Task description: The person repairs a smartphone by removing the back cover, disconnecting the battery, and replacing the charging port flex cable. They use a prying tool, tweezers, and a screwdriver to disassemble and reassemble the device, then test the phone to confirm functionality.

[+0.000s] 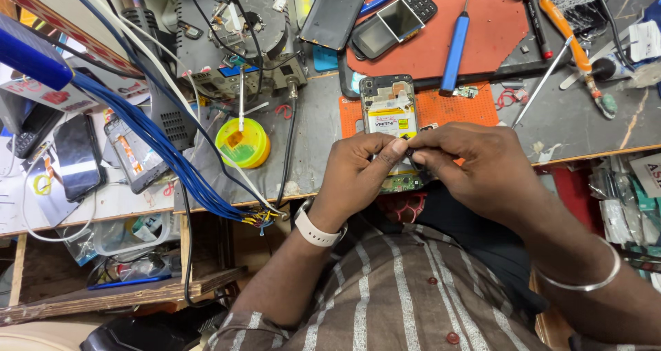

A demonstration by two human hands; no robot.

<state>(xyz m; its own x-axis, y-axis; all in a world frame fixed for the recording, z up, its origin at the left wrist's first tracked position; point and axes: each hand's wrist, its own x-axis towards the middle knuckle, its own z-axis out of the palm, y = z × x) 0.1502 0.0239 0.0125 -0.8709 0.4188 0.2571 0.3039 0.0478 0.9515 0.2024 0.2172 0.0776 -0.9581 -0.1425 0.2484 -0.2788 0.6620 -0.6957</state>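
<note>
- The grey, scuffed workbench top (585, 127) spreads out beyond our fingertips, crowded with tools; we would keep the work low over its near edge, so that anything we drop lands on it.
- The orange rubber repair mat (468, 107) lies just past our knuckles, and it seems the better place to lay a loose part than the bare bench.
- The opened smartphone with its back cover off, showing a white-and-yellow battery (390, 113), lies lengthwise on that mat, its near end running under our fingers; the green circuit board (401, 183) at that end shows just below them.
- Our left hand (358, 175), with a white watch strap at the wrist, has thumb and forefinger pinched shut; it looks best used as the steadying hand, kept still.
- Our right hand (482, 165), a silver bangle at its wrist, meets it fingertip to fingertip and is also closed in a pinch.
- The small dark part (412, 157) sits between the two pinches, right above the phone's near end. We cannot tell what it is, since our fingers hide most of it. We judge that a light grip and a slow, straight pull or twist would suit so slight a piece.
</note>
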